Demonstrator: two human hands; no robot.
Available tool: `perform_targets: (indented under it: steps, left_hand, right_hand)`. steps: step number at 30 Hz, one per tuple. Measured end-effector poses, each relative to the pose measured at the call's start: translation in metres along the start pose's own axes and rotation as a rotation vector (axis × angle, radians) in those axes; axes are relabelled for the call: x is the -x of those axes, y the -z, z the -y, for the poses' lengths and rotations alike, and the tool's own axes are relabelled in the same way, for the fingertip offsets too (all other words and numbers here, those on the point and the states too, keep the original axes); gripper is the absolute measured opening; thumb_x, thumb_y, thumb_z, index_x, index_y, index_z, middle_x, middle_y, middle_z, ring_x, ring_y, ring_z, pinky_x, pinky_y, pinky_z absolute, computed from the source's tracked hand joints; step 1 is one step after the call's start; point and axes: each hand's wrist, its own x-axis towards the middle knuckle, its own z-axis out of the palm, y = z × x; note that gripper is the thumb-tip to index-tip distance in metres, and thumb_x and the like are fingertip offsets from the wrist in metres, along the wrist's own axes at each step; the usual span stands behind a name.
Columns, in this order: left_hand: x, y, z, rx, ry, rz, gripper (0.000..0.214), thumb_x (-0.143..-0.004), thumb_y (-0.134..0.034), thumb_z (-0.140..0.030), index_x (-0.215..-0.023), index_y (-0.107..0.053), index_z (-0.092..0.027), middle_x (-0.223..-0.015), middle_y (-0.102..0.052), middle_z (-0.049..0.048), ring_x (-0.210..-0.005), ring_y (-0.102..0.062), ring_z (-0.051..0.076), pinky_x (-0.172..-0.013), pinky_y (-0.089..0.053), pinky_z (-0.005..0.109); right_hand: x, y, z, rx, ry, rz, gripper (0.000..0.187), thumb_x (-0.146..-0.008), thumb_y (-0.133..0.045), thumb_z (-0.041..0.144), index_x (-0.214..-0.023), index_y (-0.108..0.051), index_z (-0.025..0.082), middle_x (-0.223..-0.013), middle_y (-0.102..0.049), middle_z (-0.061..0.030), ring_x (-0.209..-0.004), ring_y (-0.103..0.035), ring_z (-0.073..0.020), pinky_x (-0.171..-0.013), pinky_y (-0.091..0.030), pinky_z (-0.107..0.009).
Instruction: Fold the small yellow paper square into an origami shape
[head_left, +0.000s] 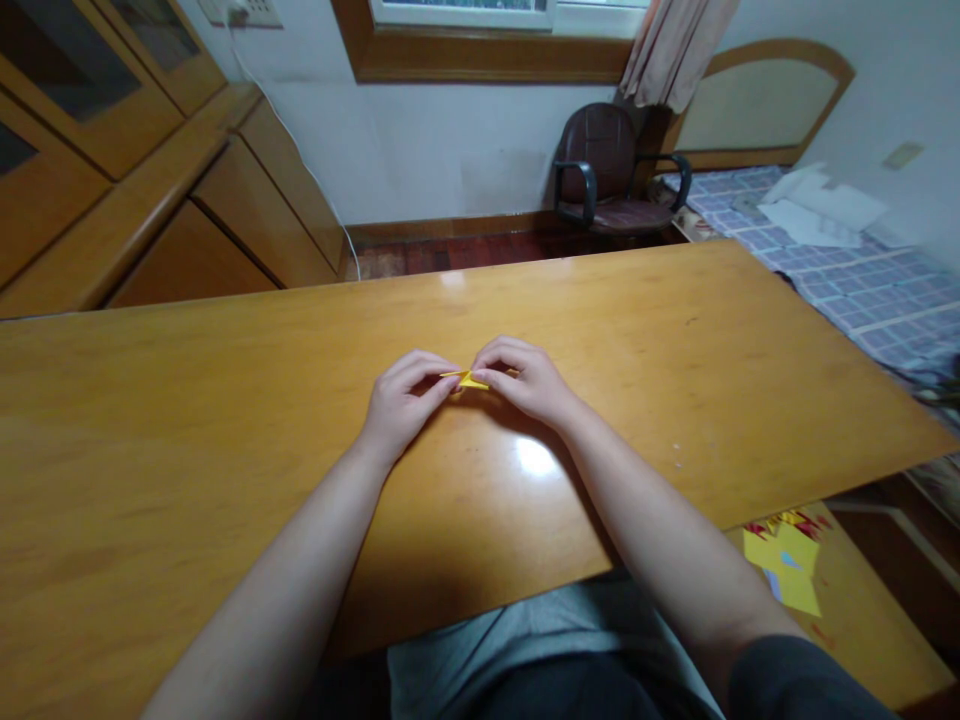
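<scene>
Between my two hands is a small piece of folded yellow paper (471, 380), held just above the wooden table (225, 480). My left hand (409, 400) pinches its left end between thumb and fingers. On the opposite end, my right hand (525, 378) grips the paper the same way, thumb toward me. Pointed folds show between the fingertips; the rest of the paper is covered by my fingers.
Lower right, a smaller wooden surface (877, 640) bears yellow paper sheets (799, 580) and several red and yellow folded pieces (791, 522). Beyond the table stand a brown armchair (607, 160) and a bed (840, 280). Wooden cabinets (247, 210) line the left.
</scene>
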Motion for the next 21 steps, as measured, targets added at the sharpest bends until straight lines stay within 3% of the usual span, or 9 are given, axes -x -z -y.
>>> perform_targets:
  steps: [3, 21]
  left_hand:
    - [0.0009, -0.0011, 0.0006, 0.012, 0.027, -0.010, 0.016, -0.085, -0.068, -0.031, -0.096, -0.073, -0.021, -0.088, -0.071, 0.0044, -0.079, -0.066, 0.017, -0.073, -0.052, 0.029]
    - [0.0009, -0.0013, -0.0005, 0.058, 0.058, -0.038, 0.012, -0.084, -0.070, -0.030, -0.082, -0.074, -0.020, -0.077, -0.071, 0.0028, -0.073, -0.066, 0.016, -0.071, -0.053, 0.028]
  right_hand:
    - [0.0003, -0.0005, -0.0008, -0.002, 0.007, -0.005, 0.013, -0.089, -0.064, 0.028, -0.082, -0.069, 0.019, -0.089, -0.066, -0.0043, -0.086, -0.061, -0.0170, -0.083, -0.047, -0.031]
    - [0.0002, -0.0014, -0.0020, 0.028, 0.121, -0.042, 0.009, -0.088, -0.066, 0.020, -0.081, -0.069, 0.016, -0.086, -0.068, -0.0046, -0.082, -0.063, -0.0154, -0.079, -0.050, -0.029]
